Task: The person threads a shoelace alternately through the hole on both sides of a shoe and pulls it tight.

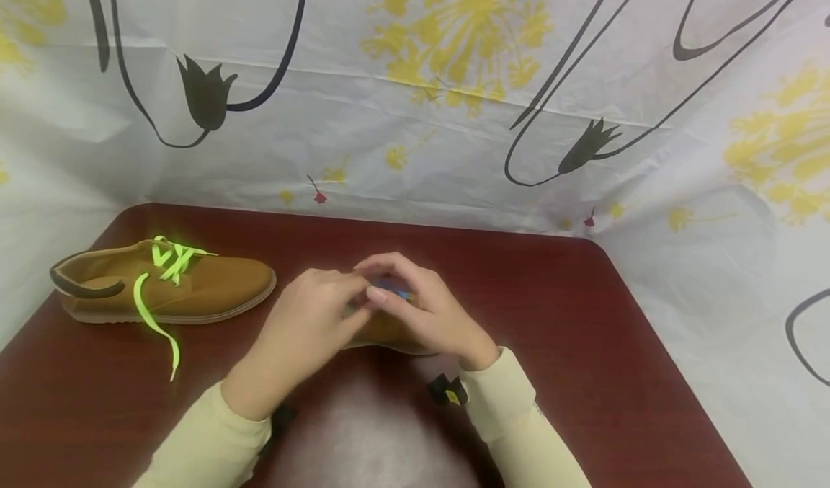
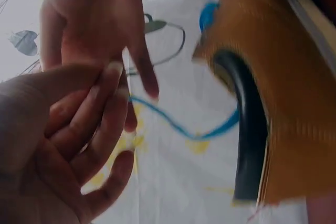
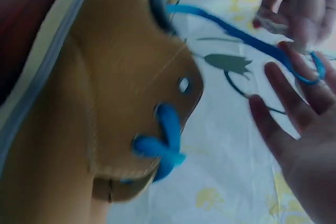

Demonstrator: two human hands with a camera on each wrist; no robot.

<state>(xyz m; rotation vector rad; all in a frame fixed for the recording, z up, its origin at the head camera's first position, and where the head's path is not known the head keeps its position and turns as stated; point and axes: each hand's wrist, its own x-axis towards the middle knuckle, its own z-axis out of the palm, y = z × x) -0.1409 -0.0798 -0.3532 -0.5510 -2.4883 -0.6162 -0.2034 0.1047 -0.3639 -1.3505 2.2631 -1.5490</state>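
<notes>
A tan shoe [image 3: 121,77] stands under both hands in the middle, mostly hidden by them in the head view. Its blue shoelace [image 2: 197,136] runs through the lower eyelets, and a loose length stretches from the shoe to the fingers. My left hand [image 1: 318,311] pinches this lace between thumb and fingertips, as the left wrist view shows. Close beside it, my right hand [image 1: 431,311] has its fingers extended and spread in the right wrist view, with the lace lying across them. An upper eyelet [image 3: 184,84] has no lace in it.
Another tan shoe [image 1: 220,286] with neon yellow-green laces [image 1: 171,264] lies at the left, one lace end trailing on the dark red table [image 1: 583,373]. A patterned white sheet [image 1: 389,163] hangs behind and at the sides.
</notes>
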